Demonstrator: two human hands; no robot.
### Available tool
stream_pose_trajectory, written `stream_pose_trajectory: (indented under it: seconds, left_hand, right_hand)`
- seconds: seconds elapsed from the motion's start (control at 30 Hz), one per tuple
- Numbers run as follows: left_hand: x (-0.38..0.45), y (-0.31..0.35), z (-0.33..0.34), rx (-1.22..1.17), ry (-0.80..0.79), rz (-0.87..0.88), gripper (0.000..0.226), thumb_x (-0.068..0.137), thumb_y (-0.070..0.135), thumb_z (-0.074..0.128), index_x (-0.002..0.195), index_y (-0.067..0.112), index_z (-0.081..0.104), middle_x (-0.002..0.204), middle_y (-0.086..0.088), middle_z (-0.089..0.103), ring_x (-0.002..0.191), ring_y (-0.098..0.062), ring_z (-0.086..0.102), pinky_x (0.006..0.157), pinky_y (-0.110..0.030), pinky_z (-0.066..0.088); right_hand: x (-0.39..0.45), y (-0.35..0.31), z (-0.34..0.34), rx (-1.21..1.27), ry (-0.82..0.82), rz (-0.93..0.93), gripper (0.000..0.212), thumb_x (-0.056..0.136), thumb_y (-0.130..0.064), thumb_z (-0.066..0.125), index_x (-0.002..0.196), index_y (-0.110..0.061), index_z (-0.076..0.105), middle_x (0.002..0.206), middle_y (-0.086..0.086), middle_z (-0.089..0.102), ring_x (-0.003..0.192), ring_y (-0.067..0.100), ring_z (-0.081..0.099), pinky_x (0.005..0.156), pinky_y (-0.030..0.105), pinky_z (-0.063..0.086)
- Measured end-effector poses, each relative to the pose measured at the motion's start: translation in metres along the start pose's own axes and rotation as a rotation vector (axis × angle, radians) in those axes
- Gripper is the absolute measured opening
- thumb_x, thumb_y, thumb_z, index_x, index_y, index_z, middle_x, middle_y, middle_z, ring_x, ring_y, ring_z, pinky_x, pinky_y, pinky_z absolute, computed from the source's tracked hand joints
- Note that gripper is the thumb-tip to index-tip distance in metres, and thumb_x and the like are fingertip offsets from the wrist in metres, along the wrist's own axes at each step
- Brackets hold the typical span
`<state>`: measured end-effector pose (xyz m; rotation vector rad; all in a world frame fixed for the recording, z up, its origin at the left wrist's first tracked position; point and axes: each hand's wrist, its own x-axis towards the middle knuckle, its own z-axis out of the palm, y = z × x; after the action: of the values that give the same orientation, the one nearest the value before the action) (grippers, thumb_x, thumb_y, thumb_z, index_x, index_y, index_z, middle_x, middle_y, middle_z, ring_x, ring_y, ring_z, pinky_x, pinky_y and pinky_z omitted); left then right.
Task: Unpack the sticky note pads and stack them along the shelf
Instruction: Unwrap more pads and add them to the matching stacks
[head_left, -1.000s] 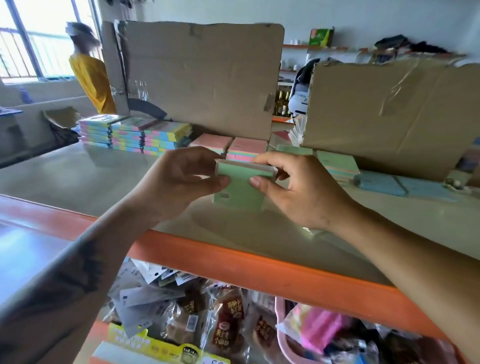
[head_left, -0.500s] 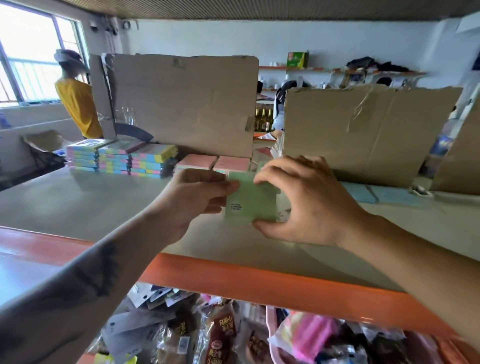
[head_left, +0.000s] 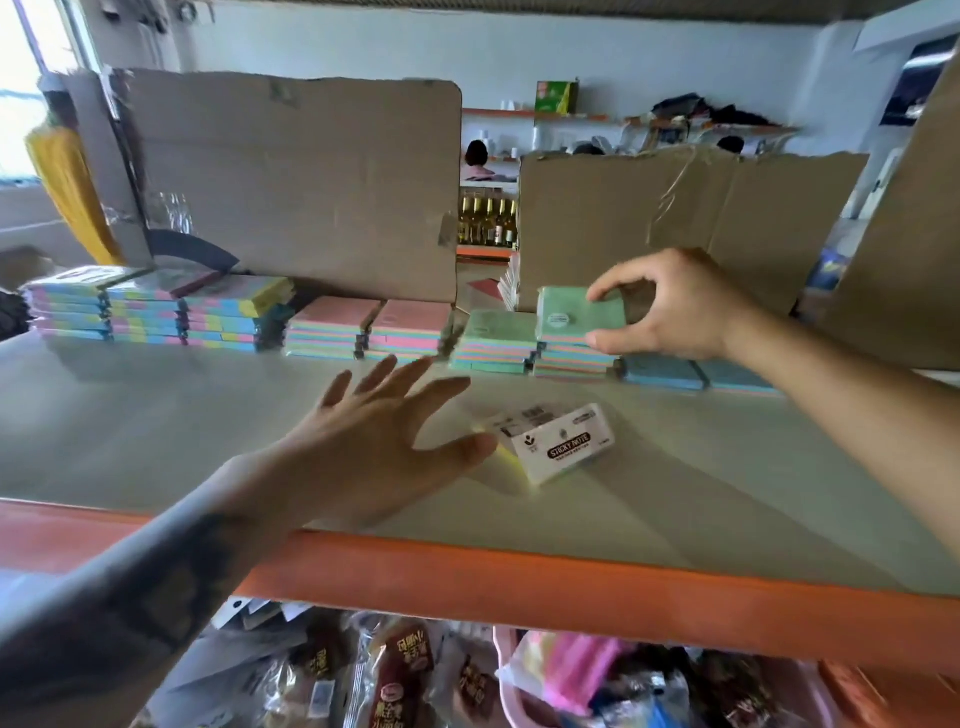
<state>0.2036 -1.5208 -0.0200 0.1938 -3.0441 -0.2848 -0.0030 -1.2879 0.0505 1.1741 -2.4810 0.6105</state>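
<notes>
Step in hand: placing. The right hand (head_left: 675, 306) pinches a green pad (head_left: 579, 317) between thumb and fingers, setting it atop the stack (head_left: 574, 356) at the back of the shelf (head_left: 571, 582). The left hand (head_left: 379, 447) is released, fingers spread, hovering just beside a wrapped pack (head_left: 558, 444) lying mid-shelf. Next move, as judged: square the pad on the stack, let go, then take up the pack for unwrapping

White wall (head_left: 363, 47) behind – bright window (head_left: 15, 78) left – orange wall shelf (head_left: 519, 113) far back
</notes>
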Motion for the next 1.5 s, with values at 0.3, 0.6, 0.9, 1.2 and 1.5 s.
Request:
stream_pose_trajectory:
  seconds: [0.3, 0.6, 0.9, 1.2, 1.5]
  left_hand:
    - [-0.001, -0.002, 0.007, 0.102, -0.142, -0.017, 0.101, 0.063, 0.099, 0.000, 0.154, 0.055, -0.009, 0.169, 0.015, -0.009, 0.155, -0.010, -0.011, 0.126, -0.043, -0.004]
    - [-0.002, -0.001, 0.007, 0.079, -0.136, -0.031, 0.105, 0.060, 0.099, 0.001, 0.154, 0.055, -0.004, 0.169, 0.016, -0.007, 0.155, -0.010, -0.009, 0.126, -0.044, -0.003]
    - [-0.003, 0.003, 0.007, -0.021, -0.030, -0.024, 0.102, 0.062, 0.100, 0.020, 0.153, 0.053, 0.020, 0.165, 0.022, 0.017, 0.152, -0.004, 0.010, 0.126, -0.045, 0.008]
    - [-0.005, 0.007, 0.005, -0.200, 0.182, 0.055, 0.080, 0.065, 0.088, 0.047, 0.137, 0.053, 0.046, 0.141, 0.023, 0.054, 0.130, -0.009, 0.049, 0.112, -0.038, 0.038]
    - [-0.008, 0.007, 0.001, -0.325, 0.264, 0.227, 0.067, 0.067, 0.066, 0.075, 0.129, 0.048, 0.059, 0.128, 0.033, 0.060, 0.124, 0.011, 0.051, 0.106, -0.018, 0.040]
  right_hand:
    - [0.016, 0.041, 0.033, 0.163, -0.090, 0.132, 0.038, 0.069, -0.031, 0.090, 0.105, -0.031, 0.080, 0.131, -0.008, 0.069, 0.116, 0.012, 0.065, 0.107, 0.030, 0.047]
    - [0.013, 0.043, 0.042, 0.214, -0.087, 0.151, 0.041, 0.052, -0.062, 0.069, 0.090, -0.050, 0.076, 0.122, -0.020, 0.070, 0.115, 0.001, 0.064, 0.111, 0.033, 0.047]
    - [0.006, 0.038, 0.035, 0.175, -0.095, 0.056, 0.042, 0.088, -0.028, 0.077, 0.128, -0.036, 0.067, 0.148, -0.005, 0.052, 0.121, 0.012, 0.055, 0.106, 0.023, 0.036]
    - [-0.033, -0.039, 0.018, 0.227, -0.664, -0.217, 0.064, 0.062, -0.045, 0.090, 0.119, -0.041, 0.062, 0.124, -0.024, 0.061, 0.124, -0.007, 0.053, 0.100, 0.016, 0.041]
    - [-0.035, -0.048, 0.033, 0.298, -0.506, -0.189, 0.051, 0.062, -0.060, 0.086, 0.099, -0.030, 0.067, 0.097, -0.014, 0.070, 0.092, 0.009, 0.067, 0.085, 0.038, 0.056]
